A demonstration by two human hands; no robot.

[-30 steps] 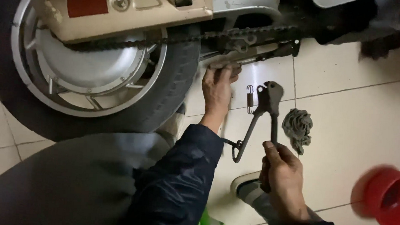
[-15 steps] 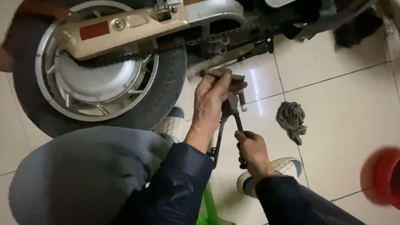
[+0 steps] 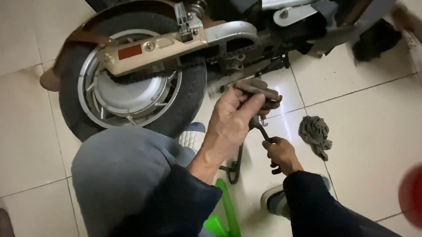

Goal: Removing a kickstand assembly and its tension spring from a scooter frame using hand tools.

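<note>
Holding the pliers under the bike

The bike (image 3: 281, 22) stands on the floor (image 3: 372, 116), its wheel (image 3: 132, 82) by my knee. My left hand (image 3: 232, 117) grips the foot peg (image 3: 259, 90). My right hand (image 3: 280, 154) squeezes the pliers (image 3: 260, 130) just below it. I think I should hold the peg steady and pull slowly. A rag (image 3: 315, 135) lies near.

We see the spoked rear wheel (image 3: 129, 89) standing on the tiled floor (image 3: 376, 125) at left; right of it our left hand (image 3: 232, 117), our right hand (image 3: 280, 154) just below, the crumpled rag (image 3: 316, 135) farther right on the floor.
</note>
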